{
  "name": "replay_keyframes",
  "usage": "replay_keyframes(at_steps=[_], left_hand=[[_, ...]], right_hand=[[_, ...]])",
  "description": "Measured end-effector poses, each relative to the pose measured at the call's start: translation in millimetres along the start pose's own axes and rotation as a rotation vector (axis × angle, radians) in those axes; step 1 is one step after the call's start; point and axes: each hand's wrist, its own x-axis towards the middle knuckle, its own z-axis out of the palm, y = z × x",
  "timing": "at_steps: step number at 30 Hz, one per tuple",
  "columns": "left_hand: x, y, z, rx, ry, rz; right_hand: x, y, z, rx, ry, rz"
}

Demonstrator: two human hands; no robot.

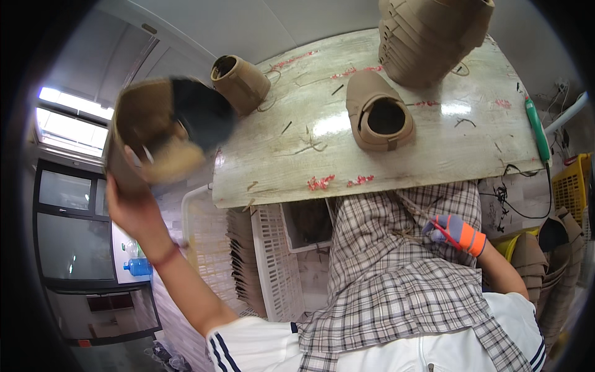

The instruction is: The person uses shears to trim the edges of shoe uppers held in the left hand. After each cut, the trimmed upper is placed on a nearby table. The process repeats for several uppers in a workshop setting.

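Note:
At the left, my left hand is raised and closed on a brown shoe upper, blurred by motion, its dark lining facing me. Over my plaid apron, my right hand wears a purple and orange glove and grips scissors with red handles, their blades pointing up and left. One brown shoe upper sits on the tabletop, its dark opening showing. Another shoe upper lies at the table's far left edge, beyond the one I hold.
A tall stack of nested shoe uppers stands at the back right. Thread scraps and red marks dot the table. A green corded tool hangs at its right edge. White baskets stand below left; more uppers are piled at right.

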Motion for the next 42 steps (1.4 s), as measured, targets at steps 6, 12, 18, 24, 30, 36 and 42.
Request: replay_keyframes(at_steps=[6,12,18,24,30,36,42], left_hand=[[-255,-87,-81,-0.202,-0.004,-0.816],[-355,-145,-78,-0.433,0.273,-1.036],[-366,-179,-100,-0.439,0.336,-1.067],[-375,-208,-109,0.328,-0.156,-0.636],[-361,-199,-80,-0.147,0.199,-1.054],[-367,-208,-82,-0.115,0.147,-1.029],[-377,-215,-96,0.652,-0.372,-0.480]], right_hand=[[-12,-17,-11,-0.506,0.300,-0.204],[13,-59,30,-0.937,0.260,-0.386],[47,-50,51,-1.111,0.186,-0.520],[65,-54,69,-1.146,0.095,-0.532],[73,-54,78,-1.188,0.099,-0.588],[62,-37,46,-1.150,0.140,-0.483],[67,-64,69,-1.121,0.094,-0.598]])
